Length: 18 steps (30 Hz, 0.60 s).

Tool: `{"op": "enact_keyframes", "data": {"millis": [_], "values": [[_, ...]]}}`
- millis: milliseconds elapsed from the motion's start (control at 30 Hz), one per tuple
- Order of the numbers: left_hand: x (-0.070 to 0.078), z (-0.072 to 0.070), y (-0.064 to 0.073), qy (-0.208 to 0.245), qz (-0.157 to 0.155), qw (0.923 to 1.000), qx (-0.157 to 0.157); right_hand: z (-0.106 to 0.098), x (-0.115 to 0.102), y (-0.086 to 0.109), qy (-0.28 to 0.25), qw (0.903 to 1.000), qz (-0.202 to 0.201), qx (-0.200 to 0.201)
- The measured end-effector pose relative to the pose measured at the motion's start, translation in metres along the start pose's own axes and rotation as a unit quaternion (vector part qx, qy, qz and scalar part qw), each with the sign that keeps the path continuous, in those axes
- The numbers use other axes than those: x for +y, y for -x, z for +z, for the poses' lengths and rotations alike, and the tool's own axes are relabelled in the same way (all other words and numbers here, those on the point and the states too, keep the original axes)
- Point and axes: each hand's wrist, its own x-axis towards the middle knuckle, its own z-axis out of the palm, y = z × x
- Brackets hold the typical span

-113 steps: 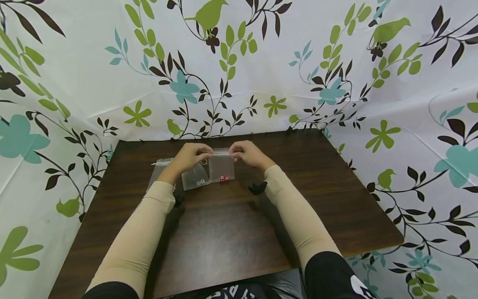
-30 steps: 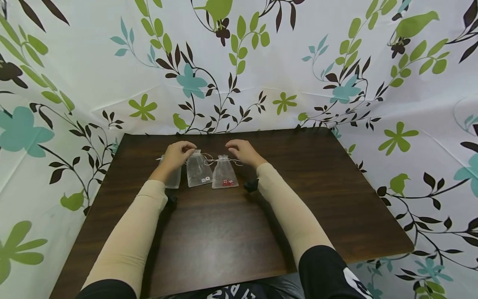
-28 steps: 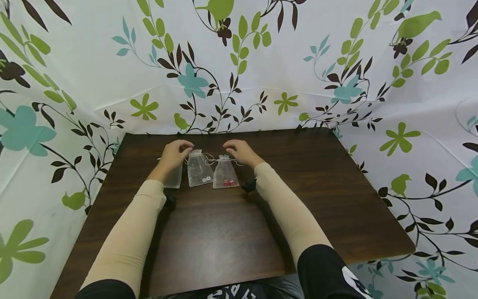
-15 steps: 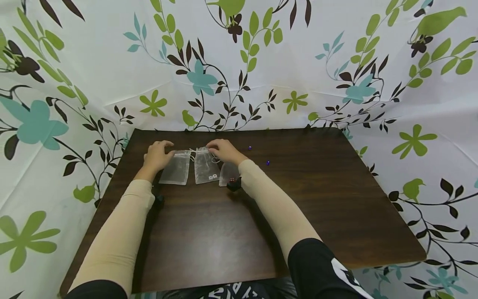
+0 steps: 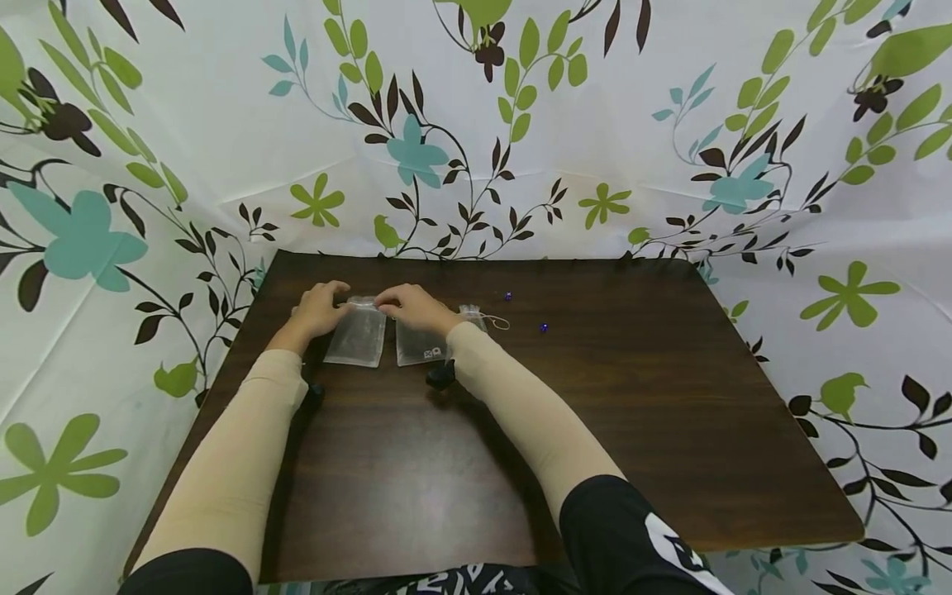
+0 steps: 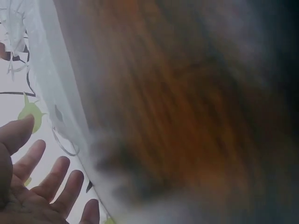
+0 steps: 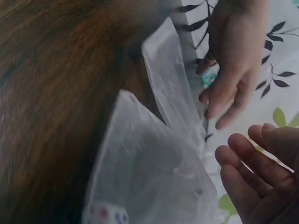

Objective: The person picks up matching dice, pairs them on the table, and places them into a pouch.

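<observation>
In the head view, a sheer drawstring bag (image 5: 355,339) lies at the left of a row. My left hand (image 5: 316,312) is at its upper left corner, fingers loosely spread. The right hand (image 5: 416,307) hovers by the same bag's top right, over the top of a middle bag (image 5: 418,343) holding white dice (image 5: 432,354). My right forearm hides most of a third bag (image 5: 473,312) and its contents. In the wrist views, the left fingers (image 6: 58,179) are spread and bare, and the right fingers (image 7: 252,168) are relaxed beside a bag (image 7: 140,163), holding nothing.
Two small blue dice, one farther back (image 5: 508,296) and one nearer (image 5: 545,328), lie right of the bags. A loop of white cord (image 5: 497,321) trails from the third bag. The brown table (image 5: 632,430) meets a leaf-printed cloth (image 5: 580,124) at its far edge.
Earlier both hands pinched the top of the bag with red dice; that bag was let go. Both hands have moved left along the row, uncovering the blue dice, while the head view turned slightly right.
</observation>
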Motion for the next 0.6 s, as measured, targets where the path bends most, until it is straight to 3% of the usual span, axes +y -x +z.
{"op": "enact_keyframes", "data": {"millis": [200,400,600], "values": [[0.0,0.002,-0.006,-0.029,-0.001,0.9992,-0.027,0.01,0.0,-0.008,0.015,0.9995,0.011,-0.024],[0.0,0.001,-0.005,-0.06,-0.016,0.9965,-0.056,0.013,0.005,-0.011,0.027,0.9988,0.04,-0.011],[0.0,0.001,-0.005,-0.06,-0.012,0.9964,-0.059,0.015,0.014,-0.017,0.04,0.9971,0.065,0.001]]}}
